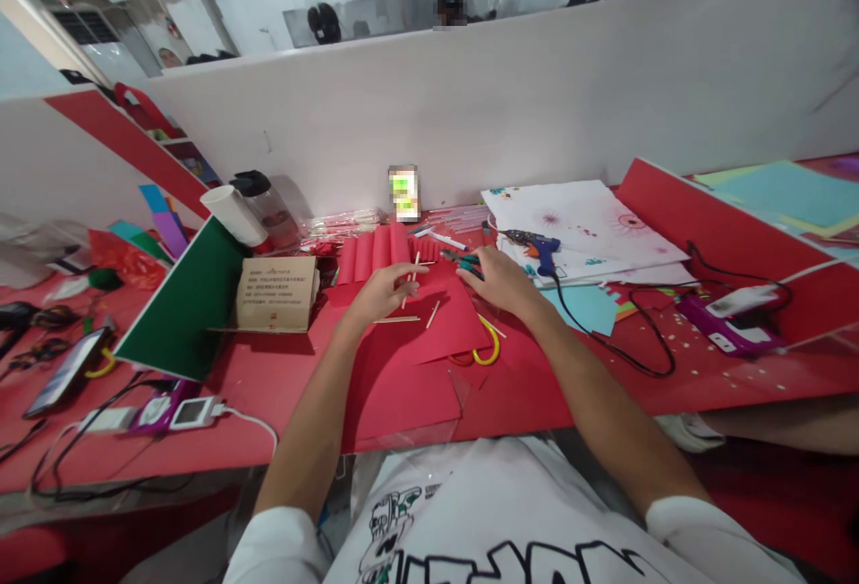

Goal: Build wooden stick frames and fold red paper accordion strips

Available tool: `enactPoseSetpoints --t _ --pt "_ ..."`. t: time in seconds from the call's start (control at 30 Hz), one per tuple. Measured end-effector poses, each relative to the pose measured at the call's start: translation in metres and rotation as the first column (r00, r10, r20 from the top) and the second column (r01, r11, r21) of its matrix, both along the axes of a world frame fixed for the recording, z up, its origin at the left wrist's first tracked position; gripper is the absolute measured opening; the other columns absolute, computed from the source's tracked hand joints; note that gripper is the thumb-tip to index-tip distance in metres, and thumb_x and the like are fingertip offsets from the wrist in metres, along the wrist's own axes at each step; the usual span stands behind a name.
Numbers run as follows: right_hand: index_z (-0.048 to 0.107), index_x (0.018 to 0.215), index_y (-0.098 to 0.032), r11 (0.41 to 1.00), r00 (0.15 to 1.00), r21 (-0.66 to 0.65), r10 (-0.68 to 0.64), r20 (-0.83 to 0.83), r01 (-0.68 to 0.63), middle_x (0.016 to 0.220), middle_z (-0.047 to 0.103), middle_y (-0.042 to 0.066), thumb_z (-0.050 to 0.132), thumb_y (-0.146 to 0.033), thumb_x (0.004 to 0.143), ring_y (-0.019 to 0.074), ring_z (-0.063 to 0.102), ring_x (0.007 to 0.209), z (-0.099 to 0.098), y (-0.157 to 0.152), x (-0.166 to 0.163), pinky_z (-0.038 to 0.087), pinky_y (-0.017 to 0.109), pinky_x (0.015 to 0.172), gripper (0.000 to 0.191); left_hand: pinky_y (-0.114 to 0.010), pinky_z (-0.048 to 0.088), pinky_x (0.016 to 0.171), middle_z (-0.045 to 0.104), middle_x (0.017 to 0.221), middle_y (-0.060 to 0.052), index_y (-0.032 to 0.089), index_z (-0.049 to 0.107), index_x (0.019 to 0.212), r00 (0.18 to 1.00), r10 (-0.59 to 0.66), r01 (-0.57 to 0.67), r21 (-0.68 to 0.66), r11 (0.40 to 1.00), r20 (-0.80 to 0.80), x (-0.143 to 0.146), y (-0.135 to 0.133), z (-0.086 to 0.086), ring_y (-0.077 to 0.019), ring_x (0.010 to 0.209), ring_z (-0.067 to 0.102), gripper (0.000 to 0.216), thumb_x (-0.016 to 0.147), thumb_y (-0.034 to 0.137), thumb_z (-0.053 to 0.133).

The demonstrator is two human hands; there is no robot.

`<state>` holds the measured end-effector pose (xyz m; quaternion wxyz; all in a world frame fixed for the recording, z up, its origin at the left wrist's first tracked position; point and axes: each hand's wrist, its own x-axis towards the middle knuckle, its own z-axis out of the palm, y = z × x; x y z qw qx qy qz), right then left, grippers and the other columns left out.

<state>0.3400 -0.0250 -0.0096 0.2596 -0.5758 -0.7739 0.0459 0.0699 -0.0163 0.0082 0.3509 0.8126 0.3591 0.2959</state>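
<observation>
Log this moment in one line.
left hand: holds thin stick; right hand: holds green-handled pliers; below: red paper; right: blue glue gun

Long red-topped table (251, 380). Lying on it: flat red paper sheets (403, 401) at centre; brown printed cardboard box (276, 293), left of them; purple-and-white plastic power strip (728, 329), far right.

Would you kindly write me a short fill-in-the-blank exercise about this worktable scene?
The left hand holds a thin, pale ____.
The right hand grips a teal-handled pair of ____.
The glue gun lying on the white sheets has a ____ body.
The board face beside the cardboard box is ____.

Missing words: stick; pliers; blue; green.
</observation>
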Motion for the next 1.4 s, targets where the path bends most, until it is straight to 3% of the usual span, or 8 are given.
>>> enactPoseSetpoints --t 0.17,0.27,0.43,0.6,0.77,1.0,1.23,1.4 --pt "0.06 0.106 -0.017 0.987 0.986 -0.001 -0.159 0.046 0.16 0.1 0.07 0.019 0.059 -0.058 0.09 0.0346 0.066 0.096 0.004 0.001 0.014 0.048 0.042 0.083 0.044 -0.026 0.055 0.07 0.073 0.102 -0.009 0.016 0.066 0.125 0.993 -0.059 0.054 -0.053 0.997 -0.1 0.011 -0.004 -0.01 -0.0178 0.082 0.072 0.036 0.093 0.022 0.051" --pt "0.06 0.108 -0.015 0.974 0.969 -0.077 -0.2 0.147 0.213 0.093 0.071 0.018 0.063 -0.05 0.088 0.0347 0.068 0.091 0.007 -0.003 0.02 0.047 0.039 0.077 0.04 -0.023 0.053 0.067 0.074 0.096 -0.008 0.015 0.066 0.124 0.988 -0.097 0.09 -0.057 0.994 -0.121 0.018 -0.005 -0.015 -0.0174 0.081 0.072 0.035 0.093 0.02 0.052" --pt "0.052 0.122 -0.01 0.94 0.915 -0.176 -0.221 0.338 0.292 0.108 0.07 0.021 0.065 -0.034 0.085 0.0357 0.066 0.102 0.007 -0.007 0.02 0.046 0.037 0.079 0.045 -0.022 0.051 0.066 0.073 0.082 -0.006 0.013 0.068 0.12 0.985 -0.12 0.122 0.002 0.993 -0.126 0.024 -0.006 -0.021 -0.0152 0.073 0.069 0.034 0.091 0.015 0.052" --pt "0.055 0.122 -0.011 0.95 0.9 -0.131 -0.219 0.377 0.285 0.118 0.066 0.023 0.06 -0.034 0.091 0.0365 0.06 0.113 0.012 -0.009 0.013 0.044 0.041 0.089 0.039 -0.022 0.053 0.066 0.075 0.091 -0.007 0.013 0.069 0.119 0.99 -0.091 0.092 0.007 0.996 -0.107 0.024 -0.005 -0.023 -0.0149 0.074 0.07 0.035 0.09 0.014 0.052" --pt "0.058 0.125 -0.018 0.997 1.0 -0.079 -0.002 0.003 0.002 0.105 0.073 0.013 0.054 -0.033 0.097 0.0259 0.068 0.096 0.018 -0.011 0.001 0.048 0.034 0.082 0.032 -0.023 0.055 0.07 0.075 0.102 -0.009 0.014 0.069 0.121 0.993 -0.071 0.074 0.028 0.997 -0.089 0.025 -0.004 -0.025 -0.016 0.08 0.072 0.04 0.086 0.009 0.048" --pt "0.065 0.098 -0.02 0.952 0.814 -0.013 0.254 -0.522 -0.306 0.092 0.075 0.005 0.057 -0.03 0.092 0.0196 0.071 0.085 0.009 -0.012 -0.027 0.053 0.032 0.081 0.015 -0.022 0.054 0.074 0.076 0.092 -0.004 0.019 0.069 0.125 0.991 -0.064 0.073 0.063 0.995 -0.121 0.029 -0.005 -0.026 -0.0154 0.082 0.072 0.054 0.08 0.002 0.046" --pt "0.061 0.086 -0.02 0.926 0.591 -0.042 0.204 -0.78 -0.376 0.084 0.072 0.004 0.066 -0.037 0.085 0.0187 0.07 0.082 -0.003 -0.002 -0.031 0.053 0.03 0.077 0.018 -0.025 0.054 0.078 0.074 0.097 -0.005 0.02 0.067 0.126 0.991 -0.112 0.116 0.054 0.992 -0.074 0.03 -0.009 -0.021 -0.0151 0.082 0.072 0.046 0.087 0.007 0.045" --pt "0.054 0.094 -0.023 0.968 0.497 -0.042 0.088 -0.863 -0.246 0.071 0.065 -0.003 0.064 -0.037 0.085 0.0123 0.059 0.057 -0.004 0.005 -0.021 0.045 0.023 0.055 0.02 -0.025 0.055 0.072 0.066 0.123 -0.011 0.019 0.054 0.132 0.991 -0.123 0.125 -0.048 0.991 0.042 0.031 -0.012 -0.018 -0.0156 0.084 0.071 0.044 0.089 0.016 0.052"
